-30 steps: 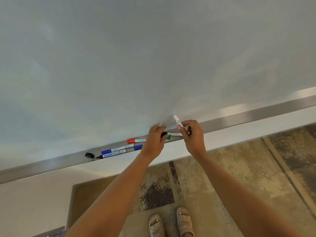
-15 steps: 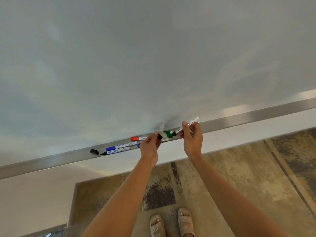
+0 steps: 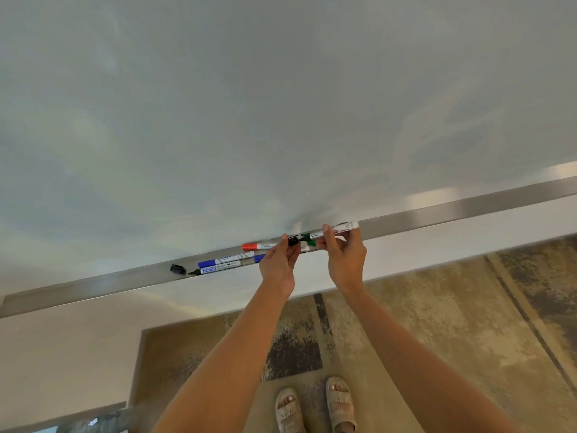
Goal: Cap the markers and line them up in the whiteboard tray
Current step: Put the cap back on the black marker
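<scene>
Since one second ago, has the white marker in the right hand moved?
Yes. The white marker was tilted up against the whiteboard; now it lies nearly along the metal tray, tip toward the left hand.

3 markers [image 3: 223,263] in tray [image 3: 437,214], loose cap [image 3: 177,269] left of them

Five markers in all — a red-capped one [image 3: 259,246], a blue-capped one [image 3: 226,259] and an uncapped black-tipped one [image 3: 217,270] in the tray, a partly hidden one [image 3: 307,244] behind the fingers, one held [image 3: 331,231]. Two loose black caps — one lying [image 3: 177,269], one pinched [image 3: 293,240]. Two hands.
</scene>
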